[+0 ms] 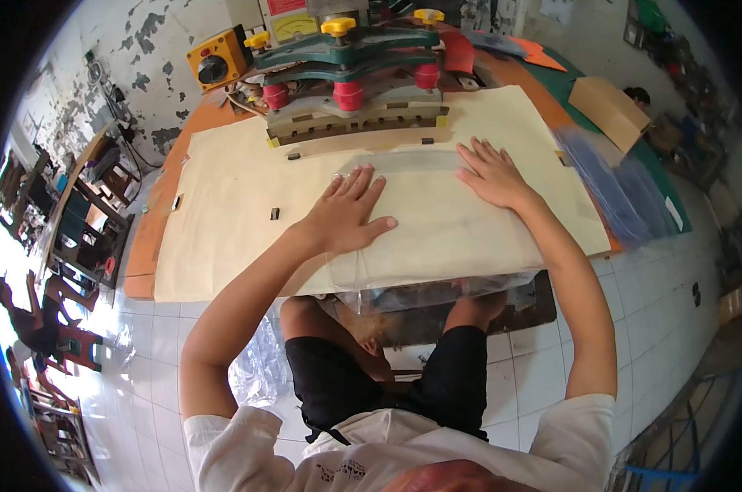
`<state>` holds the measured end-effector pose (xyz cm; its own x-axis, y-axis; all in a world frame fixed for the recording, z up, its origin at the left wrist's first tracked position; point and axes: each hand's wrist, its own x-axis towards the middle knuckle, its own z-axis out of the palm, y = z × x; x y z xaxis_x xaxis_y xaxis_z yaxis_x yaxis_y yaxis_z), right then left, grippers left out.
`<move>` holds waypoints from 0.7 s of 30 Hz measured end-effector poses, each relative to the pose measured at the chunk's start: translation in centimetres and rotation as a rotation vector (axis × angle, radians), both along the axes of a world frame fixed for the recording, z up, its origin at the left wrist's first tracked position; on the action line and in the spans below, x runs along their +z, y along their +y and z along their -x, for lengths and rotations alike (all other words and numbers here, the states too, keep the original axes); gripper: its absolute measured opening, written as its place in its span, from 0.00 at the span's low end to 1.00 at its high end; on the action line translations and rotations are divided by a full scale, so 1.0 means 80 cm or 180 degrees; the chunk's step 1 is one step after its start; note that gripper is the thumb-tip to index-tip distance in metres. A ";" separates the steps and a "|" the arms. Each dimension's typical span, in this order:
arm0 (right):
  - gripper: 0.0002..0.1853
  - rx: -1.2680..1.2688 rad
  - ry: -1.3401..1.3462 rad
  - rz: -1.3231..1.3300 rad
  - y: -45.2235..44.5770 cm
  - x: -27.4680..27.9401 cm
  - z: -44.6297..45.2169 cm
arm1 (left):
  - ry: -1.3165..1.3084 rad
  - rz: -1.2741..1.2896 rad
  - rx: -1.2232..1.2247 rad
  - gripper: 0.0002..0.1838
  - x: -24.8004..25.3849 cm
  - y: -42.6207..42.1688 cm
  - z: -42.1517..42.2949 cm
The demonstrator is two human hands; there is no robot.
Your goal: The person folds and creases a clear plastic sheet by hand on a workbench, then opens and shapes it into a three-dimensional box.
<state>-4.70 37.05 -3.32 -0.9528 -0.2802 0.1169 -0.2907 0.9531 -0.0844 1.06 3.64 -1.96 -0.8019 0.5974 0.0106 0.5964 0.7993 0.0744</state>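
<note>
A sheet of clear plastic film (436, 221) lies on the cream-coloured board (223, 238), its near edge hanging over the front of the table. My left hand (346, 211) rests flat on the film's left part, fingers spread. On the film's far right side lies my right hand (494, 176), also flat with its fingers apart. Beyond both hands stands a press machine with a green frame (346, 53), red cylinders (348, 96) and a long metal bar (358, 123) over the board. The film's far edge reaches close to that bar.
Small dark blocks (275, 214) sit on the board. A yellow control box (216, 61) stands back left. At right are a stack of clear plastic sheets (621, 193) and a brown cardboard piece (609, 115). Another person (34, 316) is at far left. Crumpled plastic (260, 365) lies on the floor.
</note>
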 end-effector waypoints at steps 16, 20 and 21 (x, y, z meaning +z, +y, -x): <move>0.19 -0.0289 -0.0150 0.0691 0.032 0.035 0.040 | 0.0508 -0.0578 -0.0024 0.46 -0.027 -0.007 0.000; 0.16 -0.1144 -0.1116 0.2836 0.039 0.051 0.040 | 0.0574 -0.0621 -0.0042 0.46 -0.029 -0.008 -0.001; 0.14 -0.1320 -0.1384 0.2829 0.046 0.058 0.039 | 0.0570 -0.0645 -0.0042 0.46 -0.031 -0.010 -0.001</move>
<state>-7.85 40.74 1.34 -0.9631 0.0933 -0.2526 0.2637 0.5163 -0.8148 1.11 2.88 -4.45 -0.7686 0.5791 0.2720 0.6248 0.7708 0.1244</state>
